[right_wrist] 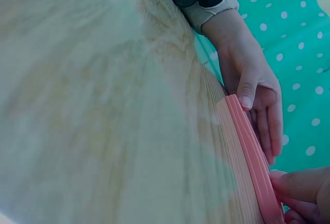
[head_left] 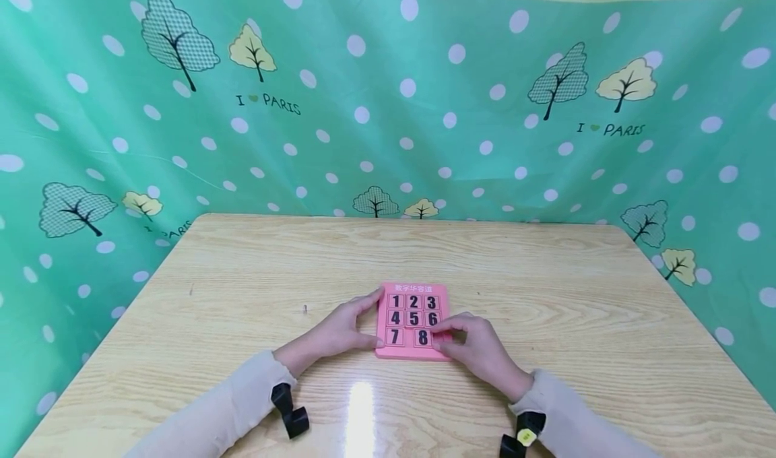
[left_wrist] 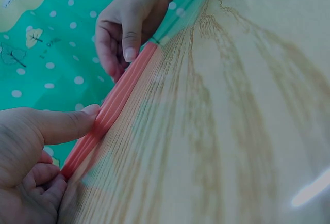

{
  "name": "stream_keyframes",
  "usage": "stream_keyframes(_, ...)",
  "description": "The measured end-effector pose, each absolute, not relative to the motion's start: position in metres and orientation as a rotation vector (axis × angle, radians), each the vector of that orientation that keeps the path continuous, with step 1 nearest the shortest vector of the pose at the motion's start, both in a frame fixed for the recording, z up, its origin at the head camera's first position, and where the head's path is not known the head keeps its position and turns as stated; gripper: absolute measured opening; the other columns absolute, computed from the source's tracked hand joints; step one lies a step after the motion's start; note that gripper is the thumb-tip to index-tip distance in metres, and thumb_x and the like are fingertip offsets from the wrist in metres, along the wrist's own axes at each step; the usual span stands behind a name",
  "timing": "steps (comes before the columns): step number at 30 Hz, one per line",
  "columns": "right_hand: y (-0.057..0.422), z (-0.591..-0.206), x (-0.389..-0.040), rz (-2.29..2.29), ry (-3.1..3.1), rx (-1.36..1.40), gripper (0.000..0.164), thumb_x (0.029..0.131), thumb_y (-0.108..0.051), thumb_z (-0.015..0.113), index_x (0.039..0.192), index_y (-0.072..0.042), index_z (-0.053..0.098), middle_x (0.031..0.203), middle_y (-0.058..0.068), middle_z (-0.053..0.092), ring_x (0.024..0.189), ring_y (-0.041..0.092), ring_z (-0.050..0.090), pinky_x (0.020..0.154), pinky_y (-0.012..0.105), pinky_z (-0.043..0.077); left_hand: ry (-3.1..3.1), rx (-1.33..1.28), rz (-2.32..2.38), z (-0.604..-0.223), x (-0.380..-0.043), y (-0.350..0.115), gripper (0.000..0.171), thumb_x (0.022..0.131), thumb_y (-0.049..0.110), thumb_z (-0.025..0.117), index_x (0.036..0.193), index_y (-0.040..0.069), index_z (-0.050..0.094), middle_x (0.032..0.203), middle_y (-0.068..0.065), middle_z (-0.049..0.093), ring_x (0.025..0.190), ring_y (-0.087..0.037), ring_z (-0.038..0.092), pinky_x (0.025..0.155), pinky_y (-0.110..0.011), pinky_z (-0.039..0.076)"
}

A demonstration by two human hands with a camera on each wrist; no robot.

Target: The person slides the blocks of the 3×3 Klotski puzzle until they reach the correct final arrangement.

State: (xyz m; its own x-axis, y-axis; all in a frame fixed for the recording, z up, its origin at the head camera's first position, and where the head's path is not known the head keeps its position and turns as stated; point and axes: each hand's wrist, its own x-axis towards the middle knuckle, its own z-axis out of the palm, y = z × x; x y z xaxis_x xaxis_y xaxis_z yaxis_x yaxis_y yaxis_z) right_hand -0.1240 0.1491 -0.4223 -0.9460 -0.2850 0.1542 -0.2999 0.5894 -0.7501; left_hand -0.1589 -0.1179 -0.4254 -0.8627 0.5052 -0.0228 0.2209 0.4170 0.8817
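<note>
A pink number slide puzzle (head_left: pixel 411 355) lies flat on the table, its tiles reading 1 to 8. The 8 tile (head_left: pixel 422 337) sits between the middle and right columns of the bottom row. Along the puzzle's left side, my left hand (head_left: pixel 336 330) holds the frame, index finger at the back corner and thumb near the front corner. My right hand (head_left: pixel 479 347) has its thumb and index finger at the right edge of the 8 tile, pinching it. Both wrist views see the puzzle edge-on, so its tiles are hidden there.
The wood-grain table (head_left: pixel 273 256) extends around the puzzle, with a bright light reflection in front. A green dotted cloth (head_left: pixel 388 135) with printed trees hangs behind and at the sides. Black wrist cameras sit on both sleeves (head_left: pixel 212 397).
</note>
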Motion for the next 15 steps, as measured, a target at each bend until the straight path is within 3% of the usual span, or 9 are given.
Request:
stream_keyframes(5,0.144,-0.422,-0.125,1.355,-2.784,0.514,0.027,0.070,-0.006,0.078,0.096,-0.014,0.074,0.094,-0.002,0.068,0.090,0.015,0.059,0.076,0.023,0.050,2.381,0.612,1.433,-0.426,-0.160,-0.117,0.094,0.071,0.011,0.079,0.149,0.010,0.027,0.154,-0.010,0.025,0.142,-0.029,0.020,0.115,-0.048,0.015)
stream_keyframes(15,0.137,-0.422,-0.125,1.386,-2.785,0.521,0.025,0.072,-0.006,0.078,0.095,-0.014,0.074,0.096,-0.004,0.067,0.094,0.015,0.059,0.083,0.025,0.050,2.385,0.621,1.426,-0.426,-0.160,-0.118,0.094,0.071,0.012,0.080,0.149,0.010,0.027,0.154,-0.011,0.025,0.142,-0.030,0.020,0.115,-0.049,0.014)
